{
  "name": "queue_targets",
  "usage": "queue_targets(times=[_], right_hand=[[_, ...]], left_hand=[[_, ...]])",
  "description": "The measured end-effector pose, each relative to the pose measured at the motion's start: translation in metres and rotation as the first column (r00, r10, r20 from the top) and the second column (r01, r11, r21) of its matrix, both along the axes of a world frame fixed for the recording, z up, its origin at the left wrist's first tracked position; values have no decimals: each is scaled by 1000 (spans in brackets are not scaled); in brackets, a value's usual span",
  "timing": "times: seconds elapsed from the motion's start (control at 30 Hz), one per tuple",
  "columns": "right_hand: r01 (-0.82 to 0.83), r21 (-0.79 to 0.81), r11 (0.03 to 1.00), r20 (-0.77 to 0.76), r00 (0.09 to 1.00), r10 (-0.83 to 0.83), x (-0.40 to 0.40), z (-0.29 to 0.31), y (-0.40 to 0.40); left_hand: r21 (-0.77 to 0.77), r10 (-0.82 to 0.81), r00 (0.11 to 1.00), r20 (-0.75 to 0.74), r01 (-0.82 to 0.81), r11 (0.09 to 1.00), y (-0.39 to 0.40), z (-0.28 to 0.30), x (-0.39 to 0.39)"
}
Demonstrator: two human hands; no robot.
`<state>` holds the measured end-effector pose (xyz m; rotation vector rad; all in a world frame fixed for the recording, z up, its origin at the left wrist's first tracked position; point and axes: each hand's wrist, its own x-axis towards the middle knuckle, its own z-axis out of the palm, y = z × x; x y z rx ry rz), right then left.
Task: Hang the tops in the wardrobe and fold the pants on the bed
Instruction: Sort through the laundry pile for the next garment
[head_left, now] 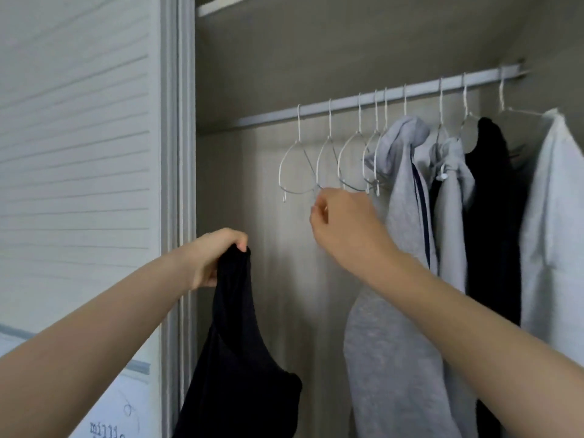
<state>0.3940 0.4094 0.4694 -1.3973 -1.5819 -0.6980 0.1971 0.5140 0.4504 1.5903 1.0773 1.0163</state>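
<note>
My left hand (218, 257) grips the strap of a black top (240, 358), which hangs down from it in front of the open wardrobe. My right hand (344, 222) is raised to the bottom of the second empty wire hanger (327, 156), with curled fingers touching or pinching its lower end. Several empty white wire hangers (297, 165) hang on the grey rail (373, 98). Further right hang a grey hooded top (401, 197), a black garment (489, 197) and a white top (556, 222).
A white slatted sliding door (79, 153) and its frame (178, 153) stand at the left. A shelf (221, 6) runs above the rail. The pale wardrobe back wall (284, 279) shows below the empty hangers.
</note>
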Motion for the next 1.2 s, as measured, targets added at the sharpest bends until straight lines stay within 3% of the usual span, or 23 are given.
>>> queue_targets(times=[0.1,0.27,0.53,0.63,0.7,0.8,0.87,0.97,1.03,1.13,1.2], right_hand=[[67,142,988,21,997,-70,5,60,9],[271,187,944,1,961,-276,34,126,36],[405,-171,898,-328,836,-440,97,147,69],[516,-295,804,-172,799,-576,111,141,72],[500,-346,794,-186,793,-580,113,139,71],[382,-409,829,-297,803,-517,109,136,74],[199,-433,879,-438,805,-399,111,132,84],[-157,-177,971,-757,652,-33,106,126,95],[-267,-105,958,-796,599,80,97,127,100],[-248,-130,960,-764,642,63,84,130,105],[-237,-62,970,-755,646,109,83,138,109]], left_hand=[[93,80,993,-88,-72,993,5,13,5],[211,130,984,-124,-102,972,12,28,5],[264,116,984,-139,-76,962,17,31,5],[256,111,985,-132,-74,964,18,28,6],[258,120,987,-107,-89,962,18,27,6],[247,119,991,-61,-100,964,17,26,4],[230,99,993,-58,-83,970,14,26,4],[235,79,993,-84,-57,970,13,24,4],[241,78,993,-87,-55,969,15,22,3],[235,84,991,-106,-57,970,19,16,0],[230,85,989,-123,-55,972,21,11,-2]])
